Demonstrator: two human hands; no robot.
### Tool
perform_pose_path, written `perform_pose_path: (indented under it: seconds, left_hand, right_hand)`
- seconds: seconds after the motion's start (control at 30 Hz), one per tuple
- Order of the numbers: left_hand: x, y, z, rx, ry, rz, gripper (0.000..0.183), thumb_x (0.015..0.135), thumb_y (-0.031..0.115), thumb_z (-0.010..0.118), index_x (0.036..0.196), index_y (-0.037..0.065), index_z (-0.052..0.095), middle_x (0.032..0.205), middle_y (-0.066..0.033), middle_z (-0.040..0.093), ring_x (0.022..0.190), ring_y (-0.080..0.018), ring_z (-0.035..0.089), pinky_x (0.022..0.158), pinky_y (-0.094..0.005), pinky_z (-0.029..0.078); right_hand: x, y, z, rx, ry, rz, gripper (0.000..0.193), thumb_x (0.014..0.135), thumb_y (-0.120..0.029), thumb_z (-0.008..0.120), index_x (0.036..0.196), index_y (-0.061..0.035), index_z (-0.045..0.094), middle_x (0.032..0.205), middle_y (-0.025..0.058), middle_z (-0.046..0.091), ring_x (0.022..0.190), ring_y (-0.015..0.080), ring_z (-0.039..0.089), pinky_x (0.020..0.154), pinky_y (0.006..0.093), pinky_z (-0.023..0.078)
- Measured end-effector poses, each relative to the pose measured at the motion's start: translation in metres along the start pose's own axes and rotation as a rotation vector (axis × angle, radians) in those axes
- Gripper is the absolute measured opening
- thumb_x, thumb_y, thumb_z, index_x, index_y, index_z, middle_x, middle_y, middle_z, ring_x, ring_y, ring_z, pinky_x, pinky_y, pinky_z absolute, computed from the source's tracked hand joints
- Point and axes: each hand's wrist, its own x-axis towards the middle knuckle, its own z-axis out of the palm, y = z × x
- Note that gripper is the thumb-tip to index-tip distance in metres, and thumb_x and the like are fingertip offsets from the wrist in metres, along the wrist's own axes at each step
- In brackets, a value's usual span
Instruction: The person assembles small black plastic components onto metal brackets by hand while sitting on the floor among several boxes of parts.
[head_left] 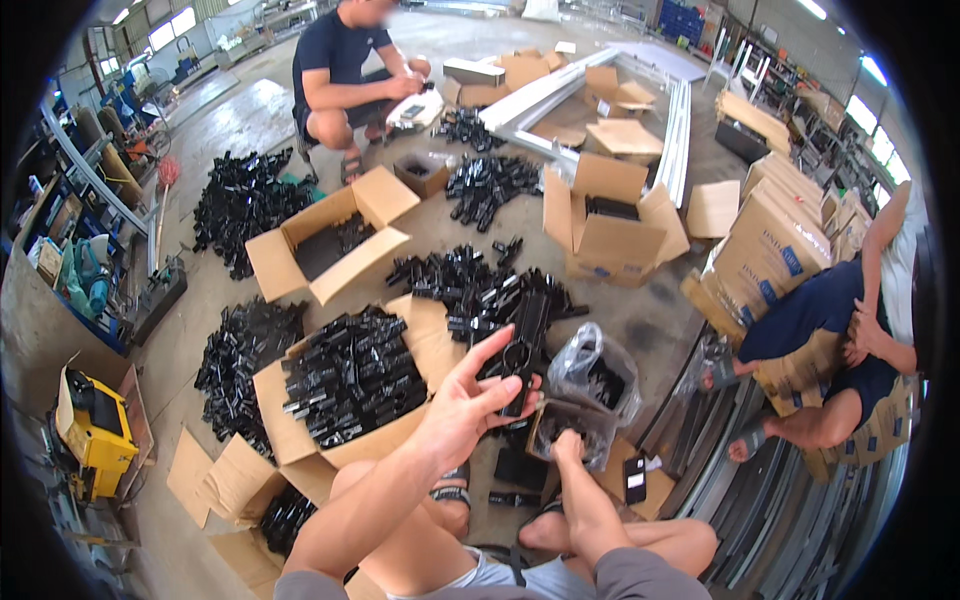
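My left hand (475, 392) holds up a long, dark black part (534, 318) with a ring-like round opening near its lower end. The thumb and lower fingers grip it while the index finger points up along its side. Down to the right, my right hand (568, 446) reaches into a small cardboard box (545, 410) lined with clear plastic. Its fingers are curled and partly hidden, so what they pinch cannot be made out. Behind that box stands a clear plastic bag (592, 352) with black pieces inside. A heap of black parts (460, 290) lies beyond my left hand.
An open carton full of black parts (355, 380) stands at my left. Further off are open cartons (335, 245) and more black heaps (240, 205). A phone (635, 480) lies on cardboard. One person (340, 70) squats ahead; another (830, 330) sits at right beside long metal profiles (745, 500).
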Motion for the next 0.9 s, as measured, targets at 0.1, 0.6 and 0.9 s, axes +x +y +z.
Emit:
perform_pose_path:
  seconds: [0.1, 0.6, 0.9]
  left_hand:
    - [0.0, 0.003, 0.003, 0.017, 0.002, 0.011, 0.077, 0.099, 0.012, 0.072, 0.164, 0.022, 0.03, 0.12, -0.019, 0.071, 0.105, -0.0271, 0.073, 0.099, -0.0465, 0.06]
    - [-0.003, 0.007, 0.003, 0.037, 0.033, 0.012, 0.076, 0.099, 0.01, 0.071, 0.164, 0.022, 0.032, 0.12, -0.0182, 0.072, 0.107, -0.0266, 0.072, 0.1, -0.0467, 0.059]
    - [0.002, -0.001, 0.009, 0.039, 0.0, 0.009, 0.077, 0.098, 0.011, 0.072, 0.164, 0.022, 0.033, 0.119, -0.0177, 0.073, 0.104, -0.0257, 0.074, 0.097, -0.044, 0.061]
  right_hand:
    - [-0.004, -0.01, -0.006, 0.026, -0.023, 0.022, 0.029, 0.091, -0.014, 0.065, 0.115, -0.0027, 0.076, 0.127, 0.0246, 0.071, 0.121, 0.0417, 0.067, 0.102, 0.0489, 0.055]
    - [-0.026, -0.018, -0.012, -0.003, 0.004, 0.006, 0.025, 0.096, -0.01, 0.059, 0.11, 0.0023, 0.076, 0.119, 0.0255, 0.073, 0.115, 0.0399, 0.071, 0.097, 0.0483, 0.058]
    - [-0.091, -0.045, -0.12, 0.869, 0.525, -0.405, 0.022, 0.095, -0.013, 0.072, 0.111, 0.0011, 0.075, 0.102, 0.0166, 0.078, 0.09, 0.024, 0.075, 0.083, 0.0365, 0.057]
